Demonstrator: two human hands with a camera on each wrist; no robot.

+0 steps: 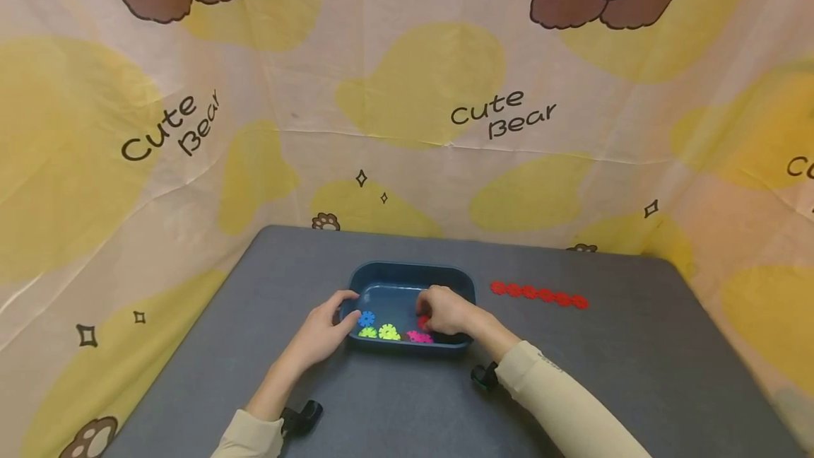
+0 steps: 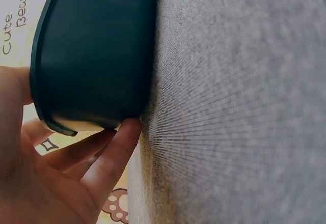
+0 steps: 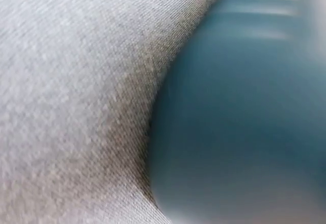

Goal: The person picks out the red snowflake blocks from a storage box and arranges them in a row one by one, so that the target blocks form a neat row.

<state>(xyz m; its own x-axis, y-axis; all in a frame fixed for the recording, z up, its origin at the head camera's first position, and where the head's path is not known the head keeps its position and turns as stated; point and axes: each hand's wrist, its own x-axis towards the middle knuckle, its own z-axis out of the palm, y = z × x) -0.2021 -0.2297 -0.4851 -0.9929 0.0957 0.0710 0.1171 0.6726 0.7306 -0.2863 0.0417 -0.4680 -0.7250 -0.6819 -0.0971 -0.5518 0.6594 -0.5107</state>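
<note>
My left hand grips the left end of a dark blue plastic bin, thumb at the rim and fingers against the outer wall, as the left wrist view also shows. Inside the bin, the curled fingers of my right hand pinch a red notched disc, partly hidden by them. Along the near side of the bin lie a blue notched disc, yellow-green discs and pink discs. The right wrist view has only the bin's outer wall and the tabletop, with that hand out of sight.
Several red discs form a straight row on the grey table, right of the bin. A printed cloth with bears hangs behind the table and along its sides. Each wrist wears a black camera mount.
</note>
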